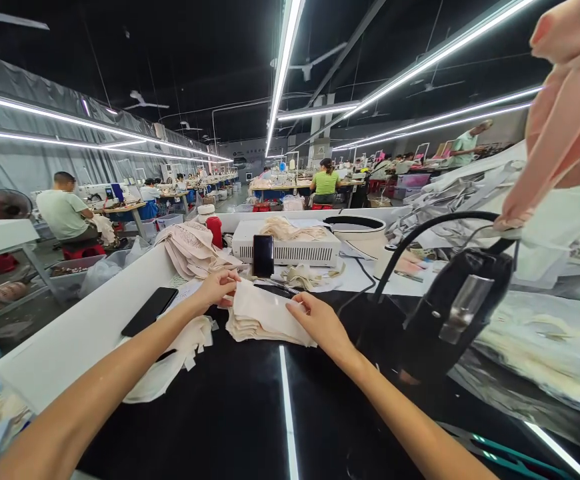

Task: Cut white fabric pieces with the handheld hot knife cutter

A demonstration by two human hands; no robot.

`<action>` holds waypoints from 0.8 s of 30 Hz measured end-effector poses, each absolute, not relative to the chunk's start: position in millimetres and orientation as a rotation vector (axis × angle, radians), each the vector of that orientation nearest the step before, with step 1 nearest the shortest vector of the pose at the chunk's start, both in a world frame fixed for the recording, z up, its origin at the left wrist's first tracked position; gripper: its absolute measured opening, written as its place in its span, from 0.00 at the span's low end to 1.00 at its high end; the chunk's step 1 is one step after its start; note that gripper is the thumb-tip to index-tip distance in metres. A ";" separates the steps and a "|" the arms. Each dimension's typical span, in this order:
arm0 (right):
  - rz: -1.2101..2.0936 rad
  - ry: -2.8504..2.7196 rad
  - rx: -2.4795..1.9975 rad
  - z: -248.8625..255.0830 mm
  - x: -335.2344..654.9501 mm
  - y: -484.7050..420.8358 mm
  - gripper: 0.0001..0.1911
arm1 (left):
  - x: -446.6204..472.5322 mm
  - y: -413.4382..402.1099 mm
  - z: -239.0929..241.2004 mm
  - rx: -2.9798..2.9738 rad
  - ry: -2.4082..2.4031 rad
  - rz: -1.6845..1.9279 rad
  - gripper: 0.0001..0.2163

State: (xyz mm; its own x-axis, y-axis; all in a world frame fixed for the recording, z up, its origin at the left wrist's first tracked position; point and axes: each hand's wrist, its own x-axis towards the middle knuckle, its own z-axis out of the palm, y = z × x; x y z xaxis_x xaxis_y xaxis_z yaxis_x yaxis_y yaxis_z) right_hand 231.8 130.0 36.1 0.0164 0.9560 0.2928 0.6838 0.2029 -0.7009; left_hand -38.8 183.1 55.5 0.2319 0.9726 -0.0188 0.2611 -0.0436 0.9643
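Note:
A small stack of cream fabric pieces (pixel 263 319) lies on the glossy black table (pixel 230 413) in front of me. My left hand (pixel 219 287) pinches the top piece at its far left corner, fingers closed on the cloth. My right hand (pixel 317 321) rests on the stack's right edge, fingers curled and gripping the same top piece. Another cream cloth (pixel 177 357) lies loose under my left forearm.
A black phone (pixel 149 311) lies on the white ledge at left; another phone (pixel 263 255) stands upright against a white box (pixel 290 245). A black lamp-like device (pixel 453 303) with cable sits right. More cream fabric (pixel 190 247) is piled behind. Workers sit at far tables.

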 end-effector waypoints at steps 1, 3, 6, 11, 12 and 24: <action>0.447 -1.749 -1.574 36.0 232.1 130.0 0.08 | -39.5 184.1 52.7 1.521 1.224 0.890 0.15; 0.421 -1.781 -1.625 36.6 232.3 129.0 0.08 | -40.5 185.9 47.7 1.551 1.251 0.879 0.15; 0.399 -1.828 -1.695 39.1 230.7 126.6 0.08 | -41.6 188.8 44.6 1.638 1.313 0.919 0.16; 0.390 -1.887 -1.794 44.0 226.9 124.8 0.13 | -37.7 182.8 58.8 1.953 1.365 1.117 0.10; 0.386 -1.898 -1.806 44.6 226.3 124.9 0.13 | -34.6 178.9 63.1 2.044 1.339 1.124 0.10; 0.035 -2.051 -1.773 39.2 222.5 128.8 0.18 | -5.6 169.4 47.4 2.696 1.051 0.523 0.19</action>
State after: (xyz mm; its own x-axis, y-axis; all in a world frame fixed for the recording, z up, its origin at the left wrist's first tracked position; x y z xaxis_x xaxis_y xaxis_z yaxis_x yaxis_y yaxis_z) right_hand 222.5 128.8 39.2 -0.0923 0.9496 0.2994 0.9390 0.1831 -0.2912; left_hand -5.6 169.4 47.4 0.6847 0.6843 0.2510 0.6130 -0.7269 0.3094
